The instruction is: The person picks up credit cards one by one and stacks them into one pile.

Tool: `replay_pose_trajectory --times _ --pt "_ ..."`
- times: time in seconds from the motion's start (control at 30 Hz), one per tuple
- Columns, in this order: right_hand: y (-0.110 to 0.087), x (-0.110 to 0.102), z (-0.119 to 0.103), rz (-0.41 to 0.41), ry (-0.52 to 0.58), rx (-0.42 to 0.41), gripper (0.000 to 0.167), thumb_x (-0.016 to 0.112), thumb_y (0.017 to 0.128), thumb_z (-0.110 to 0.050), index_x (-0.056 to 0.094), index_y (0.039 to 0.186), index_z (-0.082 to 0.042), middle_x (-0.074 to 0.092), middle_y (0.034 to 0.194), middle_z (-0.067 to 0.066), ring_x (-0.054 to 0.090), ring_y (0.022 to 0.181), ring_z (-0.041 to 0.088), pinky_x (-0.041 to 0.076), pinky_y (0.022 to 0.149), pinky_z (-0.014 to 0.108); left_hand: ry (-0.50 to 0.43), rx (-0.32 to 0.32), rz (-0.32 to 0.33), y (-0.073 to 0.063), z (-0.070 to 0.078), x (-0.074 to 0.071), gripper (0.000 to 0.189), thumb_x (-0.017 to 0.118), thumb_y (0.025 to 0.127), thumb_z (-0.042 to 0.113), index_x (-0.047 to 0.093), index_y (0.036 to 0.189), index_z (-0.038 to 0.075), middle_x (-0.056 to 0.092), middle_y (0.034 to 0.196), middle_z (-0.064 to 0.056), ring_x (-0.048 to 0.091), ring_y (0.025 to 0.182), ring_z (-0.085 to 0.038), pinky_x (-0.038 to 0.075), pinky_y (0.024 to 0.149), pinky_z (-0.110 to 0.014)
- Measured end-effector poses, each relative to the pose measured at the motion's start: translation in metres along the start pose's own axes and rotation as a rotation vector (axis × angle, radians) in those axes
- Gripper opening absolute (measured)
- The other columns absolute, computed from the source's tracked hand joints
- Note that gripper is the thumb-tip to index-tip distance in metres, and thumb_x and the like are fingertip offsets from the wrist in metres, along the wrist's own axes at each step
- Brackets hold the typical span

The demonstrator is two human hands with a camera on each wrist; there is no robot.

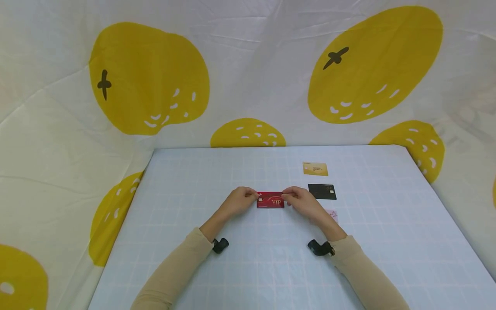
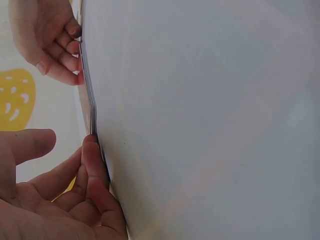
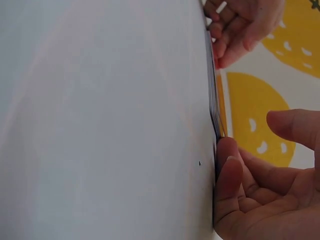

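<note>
"VIP" is printed in pale capital letters on the red card [image 1: 270, 200]. Smaller lettering is borne by the gold card [image 1: 310, 171] and faint marks by the black card [image 1: 319, 192], but neither can be read.

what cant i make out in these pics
Head view: most of the pink-patterned card, hidden by the right hand and wrist.
Head view: fine print on the gold card, too small.
Left wrist view: how many cards form the stack topped by the red VIP card; thin edges blur.
</note>
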State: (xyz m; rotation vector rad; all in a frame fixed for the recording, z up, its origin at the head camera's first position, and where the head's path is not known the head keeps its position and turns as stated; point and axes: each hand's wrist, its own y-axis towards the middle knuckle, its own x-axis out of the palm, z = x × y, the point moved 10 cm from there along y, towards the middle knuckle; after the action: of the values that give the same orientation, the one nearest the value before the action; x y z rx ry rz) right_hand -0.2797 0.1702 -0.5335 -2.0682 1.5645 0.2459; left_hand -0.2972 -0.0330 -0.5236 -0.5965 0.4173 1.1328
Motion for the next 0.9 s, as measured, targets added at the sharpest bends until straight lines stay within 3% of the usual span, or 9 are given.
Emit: replay_pose_trajectory --times 0.9 --pt "-0.0008 -0.0044 0.0001 0.023 0.058 0.019 0.036 0.060 0.101 -0.032 0.063 0.127 -0.007 0.067 0.105 0.007 0.059 0.093 0.025 0.049 0.079 0.035 -0.006 -0.012 0.049 -0.0040 -0.0019 -0.0033 0.038 0.061 0.100 0.036 0.068 0.124 0.007 0.067 0.120 -0.007 0.060 0.112 -0.023 0.049 0.095 -0.045"
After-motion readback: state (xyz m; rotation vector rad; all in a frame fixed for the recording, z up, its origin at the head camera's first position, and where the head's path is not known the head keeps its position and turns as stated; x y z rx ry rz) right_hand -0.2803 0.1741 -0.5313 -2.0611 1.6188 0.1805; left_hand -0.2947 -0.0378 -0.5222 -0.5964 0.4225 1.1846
